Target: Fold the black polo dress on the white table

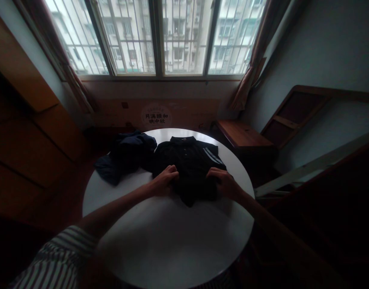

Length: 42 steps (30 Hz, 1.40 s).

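Note:
A black polo shirt (184,160) lies front up on the round white table (172,241), its collar towards the window. White stripes run along its right-hand sleeve. My left hand (168,178) is closed on the shirt's left side, and my right hand (223,182) grips the opposite side. Between them the lower part of the fabric is bunched, with a loose point hanging towards me. To the left of the shirt, a crumpled heap of dark navy clothing (127,150) rests on the table and reaches its edge.
Behind the table stands a low wooden bench (243,134), near a wooden frame (292,116) leaning on the right wall. A printed cardboard panel (184,114) is under the barred window (160,36). Wooden cabinets (31,132) line the left side.

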{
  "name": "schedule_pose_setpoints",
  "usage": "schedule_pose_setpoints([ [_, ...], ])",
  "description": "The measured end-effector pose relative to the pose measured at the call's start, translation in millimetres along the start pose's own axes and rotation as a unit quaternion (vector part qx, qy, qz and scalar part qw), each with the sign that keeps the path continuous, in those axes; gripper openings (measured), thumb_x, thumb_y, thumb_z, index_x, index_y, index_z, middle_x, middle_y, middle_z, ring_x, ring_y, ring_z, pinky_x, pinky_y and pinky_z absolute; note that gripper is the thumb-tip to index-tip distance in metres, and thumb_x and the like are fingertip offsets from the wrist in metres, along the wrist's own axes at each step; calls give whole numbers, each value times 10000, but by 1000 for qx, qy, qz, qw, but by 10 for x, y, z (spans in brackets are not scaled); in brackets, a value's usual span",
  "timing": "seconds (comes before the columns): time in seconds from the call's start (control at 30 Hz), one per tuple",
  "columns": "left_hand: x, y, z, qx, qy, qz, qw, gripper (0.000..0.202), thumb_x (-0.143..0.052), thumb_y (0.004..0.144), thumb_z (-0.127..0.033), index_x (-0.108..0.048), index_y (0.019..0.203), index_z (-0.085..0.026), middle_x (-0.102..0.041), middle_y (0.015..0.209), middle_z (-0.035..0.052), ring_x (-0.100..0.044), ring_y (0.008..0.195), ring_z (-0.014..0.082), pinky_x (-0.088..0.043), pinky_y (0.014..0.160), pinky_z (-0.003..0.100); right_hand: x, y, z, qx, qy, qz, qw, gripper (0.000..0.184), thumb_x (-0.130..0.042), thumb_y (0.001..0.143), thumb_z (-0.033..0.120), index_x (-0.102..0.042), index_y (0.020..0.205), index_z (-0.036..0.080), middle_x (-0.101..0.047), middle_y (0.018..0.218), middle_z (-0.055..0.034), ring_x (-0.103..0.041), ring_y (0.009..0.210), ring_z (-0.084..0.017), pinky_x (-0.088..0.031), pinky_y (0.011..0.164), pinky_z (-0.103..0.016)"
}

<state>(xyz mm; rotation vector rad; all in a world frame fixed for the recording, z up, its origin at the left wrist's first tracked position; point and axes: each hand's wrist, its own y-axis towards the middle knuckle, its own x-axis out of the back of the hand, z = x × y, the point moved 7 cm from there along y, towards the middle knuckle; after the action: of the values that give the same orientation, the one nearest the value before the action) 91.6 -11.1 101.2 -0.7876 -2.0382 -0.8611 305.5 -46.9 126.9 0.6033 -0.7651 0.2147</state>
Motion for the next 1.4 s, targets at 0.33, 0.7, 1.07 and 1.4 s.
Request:
schedule_pose_setpoints([
  [0.33, 546, -953, 206, 124, -216, 269, 931, 266, -698, 795, -424, -591, 734, -188, -630, 870, 22, -595, 816, 173, -504, 790, 269, 84, -612, -104, -52, 164, 231, 958, 220, -433, 734, 162, -643, 674, 184, -643, 671, -27, -593, 641, -165, -460, 638, -279],
  [0.7, -115, 258, 865, 174, 148, 44, 973, 457, -430, 994, -374, -512, 1430, -264, -374, 1569, 114, -300, 1454, 347, -249, 1162, 584, -609, 425, -937, -210, -202, 158, 944, 645, -377, 955, 619, -368, 1533, 334, -245, 1639, -71, -195, 1470, -454, -148, 1104, -745],
  [1.07, -90, 917, 1990, 362, 171, 94, 912, 765, -260, 880, -786, -240, 1555, -426, -109, 1668, 2, -67, 1496, 452, -82, 1117, 738, -473, 1263, -1619, -197, -327, 104, 918, 452, -581, 963, 431, -550, 1350, 199, -525, 1406, -116, -541, 1228, -321, -472, 990, -545],
  [1.4, 8, 1130, 1869, 259, 280, 9, 924, 556, -287, 1005, -505, -516, 1432, -233, -421, 1546, 113, -303, 1447, 365, -164, 1170, 624, -598, 1352, -1151, -115, -311, 86, 939, 360, -595, 970, 349, -572, 1278, 165, -596, 1267, -100, -627, 1065, -232, -547, 886, -447],
])
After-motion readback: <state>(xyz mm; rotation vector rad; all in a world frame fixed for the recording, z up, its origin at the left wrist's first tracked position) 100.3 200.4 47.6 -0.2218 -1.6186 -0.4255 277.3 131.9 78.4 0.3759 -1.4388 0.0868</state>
